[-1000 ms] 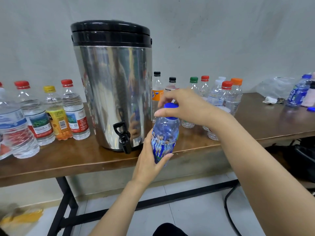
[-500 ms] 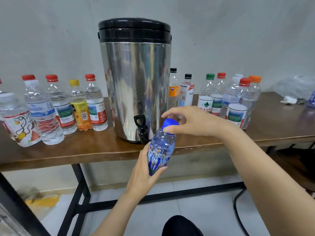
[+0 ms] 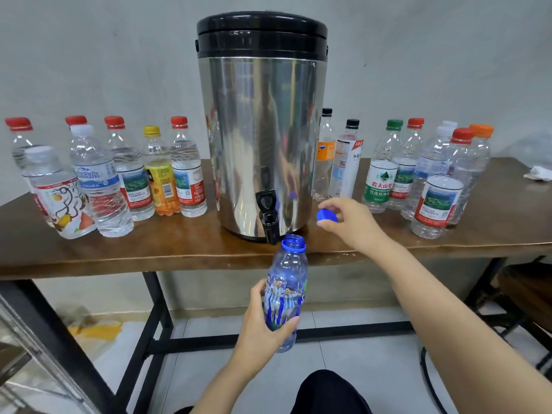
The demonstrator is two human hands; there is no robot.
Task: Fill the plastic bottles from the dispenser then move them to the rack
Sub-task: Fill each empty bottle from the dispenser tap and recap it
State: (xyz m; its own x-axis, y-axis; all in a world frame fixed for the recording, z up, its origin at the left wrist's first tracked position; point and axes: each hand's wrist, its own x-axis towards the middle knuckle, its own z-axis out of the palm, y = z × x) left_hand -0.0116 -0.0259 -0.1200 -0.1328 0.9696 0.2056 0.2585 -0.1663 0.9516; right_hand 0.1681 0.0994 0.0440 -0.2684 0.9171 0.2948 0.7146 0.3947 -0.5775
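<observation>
A small blue-tinted clear plastic bottle (image 3: pixel 287 282) with a printed wrap of figures in blue-and-white striped shirts is held nearly upright in front of the table edge, its lower half gripped by the left hand (image 3: pixel 263 327), with the thumb on the near left side and the fingertips curled round the front at the bottom of the label. The bottle's neck is uncapped, and its open blue-ringed mouth sits just below and slightly right of the black plastic tap (image 3: pixel 268 215) on the tall stainless-steel cylindrical dispenser with a black lid (image 3: pixel 263 121). The right hand (image 3: pixel 351 224) hovers above the tabletop, up and to the right of the bottle mouth and apart from it, pinching the round blue screw cap (image 3: pixel 326 216) between thumb and fingertips. The dispenser stands at the front of a brown wooden table with black metal legs (image 3: pixel 167 252). To its left is a row of clear capped bottles (image 3: pixel 98 180), mostly red-topped, with 1 yellow-capped orange-labelled bottle (image 3: pixel 159 177) among them. To its right stand 2 black-capped bottles (image 3: pixel 346 162) and a cluster of capped bottles (image 3: pixel 430 174) with green, red, white and orange tops. A crumpled white tissue (image 3: pixel 537 173) lies near the table's far right edge
</observation>
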